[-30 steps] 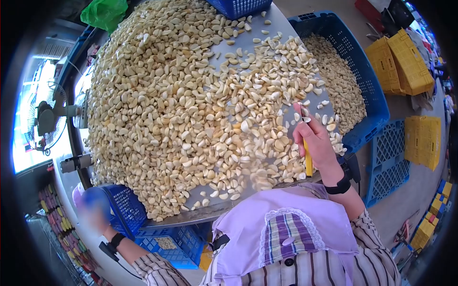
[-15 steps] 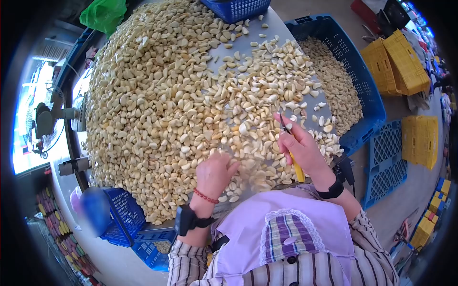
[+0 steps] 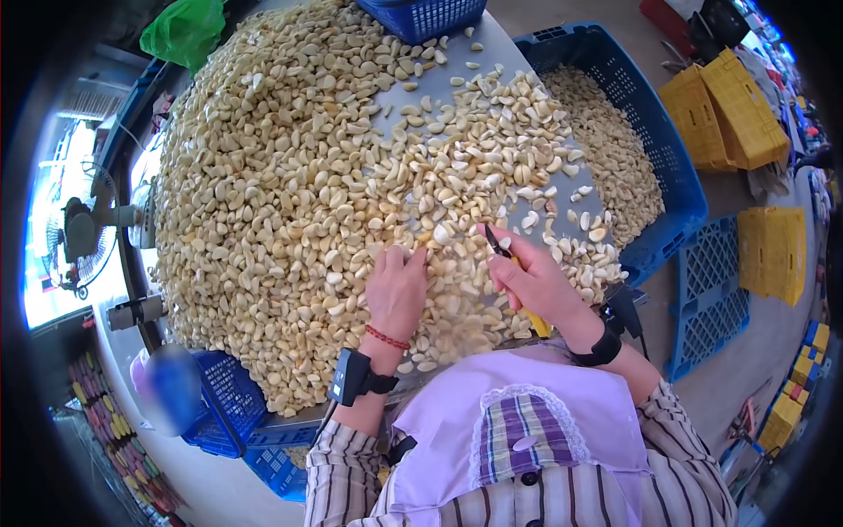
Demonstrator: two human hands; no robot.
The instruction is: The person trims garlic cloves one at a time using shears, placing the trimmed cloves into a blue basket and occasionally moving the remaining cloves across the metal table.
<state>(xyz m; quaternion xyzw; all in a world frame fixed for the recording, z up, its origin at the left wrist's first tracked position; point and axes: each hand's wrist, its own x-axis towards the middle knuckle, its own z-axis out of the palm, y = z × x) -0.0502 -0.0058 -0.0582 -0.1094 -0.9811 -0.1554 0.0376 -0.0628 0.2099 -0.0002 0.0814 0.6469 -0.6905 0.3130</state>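
Pale, curved kernels that look like cashew nuts (image 3: 272, 202) lie in a deep heap, thinning out to the right over a grey tabletop (image 3: 502, 51). My left hand (image 3: 397, 294) rests low over the heap's near side, fingers bent down among the kernels. Whatever its fingertips grip is hidden. To its right, my right hand (image 3: 537, 281) closes around a small knife (image 3: 537, 325) with a yellow handle and dark, narrow blade. The blade points up and left, above loose kernels. A pale kernel shows beside the blade, near the thumb.
At the right stands a large blue crate (image 3: 680, 206) with more kernels inside. Blue baskets (image 3: 230, 386) sit at the lower left and at the table's far edge. Yellow crates (image 3: 746, 110) are beyond on the right, a fan (image 3: 83, 228) on the left, a green bag (image 3: 183, 33) upper left.
My left hand has moved up and slightly right, its fingers drawn closer together. My right hand, still holding the knife, has shifted left and a little down, nearer the left.
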